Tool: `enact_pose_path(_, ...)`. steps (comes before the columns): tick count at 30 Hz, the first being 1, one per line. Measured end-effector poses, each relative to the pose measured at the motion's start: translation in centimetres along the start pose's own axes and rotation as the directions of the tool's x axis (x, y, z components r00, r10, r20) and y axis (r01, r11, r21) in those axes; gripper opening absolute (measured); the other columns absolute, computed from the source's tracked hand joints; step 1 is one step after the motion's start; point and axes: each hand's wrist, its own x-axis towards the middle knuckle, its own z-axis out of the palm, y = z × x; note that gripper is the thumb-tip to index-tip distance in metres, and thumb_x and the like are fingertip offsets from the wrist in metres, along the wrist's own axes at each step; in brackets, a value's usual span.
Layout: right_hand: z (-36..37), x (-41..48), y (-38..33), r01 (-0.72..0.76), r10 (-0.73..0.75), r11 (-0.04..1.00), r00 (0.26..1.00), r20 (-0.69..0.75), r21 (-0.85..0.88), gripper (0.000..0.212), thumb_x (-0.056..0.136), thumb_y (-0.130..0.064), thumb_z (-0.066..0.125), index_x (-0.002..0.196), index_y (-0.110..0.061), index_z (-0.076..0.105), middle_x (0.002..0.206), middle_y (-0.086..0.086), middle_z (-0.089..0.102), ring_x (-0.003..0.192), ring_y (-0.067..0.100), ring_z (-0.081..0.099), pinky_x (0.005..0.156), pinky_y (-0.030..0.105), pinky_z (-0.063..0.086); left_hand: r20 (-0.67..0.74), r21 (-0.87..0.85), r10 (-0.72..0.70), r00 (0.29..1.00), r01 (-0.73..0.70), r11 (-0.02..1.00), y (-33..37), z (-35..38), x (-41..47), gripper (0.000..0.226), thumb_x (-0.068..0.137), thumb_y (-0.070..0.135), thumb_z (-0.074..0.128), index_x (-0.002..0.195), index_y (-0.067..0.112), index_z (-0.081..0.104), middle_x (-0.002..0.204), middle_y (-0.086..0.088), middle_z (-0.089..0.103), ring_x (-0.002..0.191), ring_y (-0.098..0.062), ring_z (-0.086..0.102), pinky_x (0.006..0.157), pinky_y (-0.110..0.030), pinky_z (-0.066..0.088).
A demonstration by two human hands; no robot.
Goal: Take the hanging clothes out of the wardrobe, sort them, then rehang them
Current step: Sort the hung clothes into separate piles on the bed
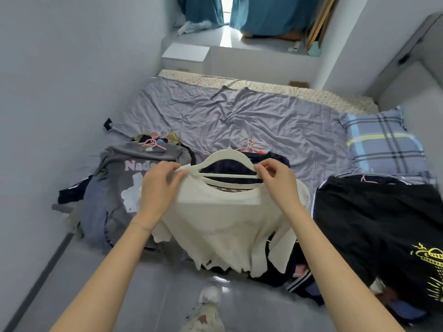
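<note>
Head view. The bed [239, 116] carries three heaps of clothing: at left a grey printed sweatshirt [115, 188] topping a stack, with pink hangers [153, 140] at its far edge; at centre dark garments [275, 159]; at right a black garment [374, 212] with a yellow print. A plaid pillow [381, 142] lies beyond the black garment.

A cream T-shirt [215, 224] on a white hanger [225, 155] is held above the centre heap. The hanger's long axis runs left to right; its hook points away from the person, and the shirt's hem falls toward the near edge of the bed.

The left hand [159, 188] pinches the shirt's shoulder fabric at the hanger's left end — the right hand [279, 180] pinches the hanger's right arm at the collar.
</note>
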Motion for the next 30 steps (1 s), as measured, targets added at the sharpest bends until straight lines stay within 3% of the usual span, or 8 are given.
enact_pose_path(10, 5.5, -3.6, -9.2, 0.104, -0.100, 0.994, 0.983, 0.151, -0.018, 0.021, 0.090, -0.035, 0.062, 0.074, -0.023, 0.066, 0.068, -0.004, 0.065, 0.068, 0.016, 0.059, 0.067, 0.035, 0.045, -0.143, 0.060, -0.051, 0.988, 0.060, 0.996, -3.9, -11.0, -4.1, 0.022, 0.091, 0.031, 0.067, 0.098, 0.010, 0.072, 0.091, -0.001, 0.068, 0.085, -0.018, 0.059, 0.080, -0.034, 0.044)
enact_pose_path(14, 9.8, -4.4, -13.0, 0.130, -0.114, 0.990, 0.972, 0.205, -0.063, 0.024, 0.088, -0.039, 0.062, 0.066, -0.030, 0.061, 0.065, -0.006, 0.063, 0.064, 0.012, 0.057, 0.059, 0.030, 0.038, -0.198, 0.070, -0.076, 0.977, 0.092, 0.993, -8.1, -15.3, -4.6, 0.019, 0.090, 0.029, 0.070, 0.095, 0.011, 0.071, 0.093, -0.003, 0.069, 0.087, -0.022, 0.061, 0.082, -0.042, 0.047)
enact_pose_path(17, 14.0, -4.6, -16.1, 0.146, -0.122, 0.986, 0.964, 0.236, -0.085, 0.023, 0.088, -0.042, 0.061, 0.069, -0.030, 0.063, 0.069, -0.007, 0.067, 0.070, 0.011, 0.060, 0.061, 0.030, 0.041, -0.238, 0.055, -0.108, 0.965, 0.124, 0.991, -12.2, -18.4, -4.6, 0.018, 0.090, 0.030, 0.069, 0.095, 0.013, 0.072, 0.093, -0.001, 0.069, 0.087, -0.022, 0.061, 0.084, -0.044, 0.047)
enact_pose_path(25, 25.4, -2.9, -24.6, 0.132, -0.107, 0.985, 0.974, 0.199, -0.113, 0.026, 0.090, -0.040, 0.061, 0.071, -0.024, 0.067, 0.067, -0.008, 0.066, 0.064, 0.006, 0.055, 0.060, 0.029, 0.037, -0.230, 0.085, -0.093, 0.969, 0.115, 0.990, -22.8, -26.3, 0.8, 0.015, 0.091, 0.025, 0.068, 0.092, 0.011, 0.071, 0.091, -0.005, 0.071, 0.087, -0.028, 0.062, 0.085, -0.045, 0.046)
enact_pose_path(30, 29.3, -0.7, -28.6, 0.136, -0.120, 0.982, 0.985, 0.127, -0.130, 0.024, 0.089, -0.040, 0.060, 0.071, -0.026, 0.066, 0.071, -0.007, 0.067, 0.071, 0.011, 0.061, 0.066, 0.032, 0.043, -0.201, 0.057, -0.037, 0.979, 0.049, 0.997, -27.0, -29.3, 6.1, 0.016, 0.091, 0.025, 0.068, 0.092, 0.008, 0.071, 0.090, -0.006, 0.071, 0.086, -0.028, 0.063, 0.085, -0.047, 0.047)
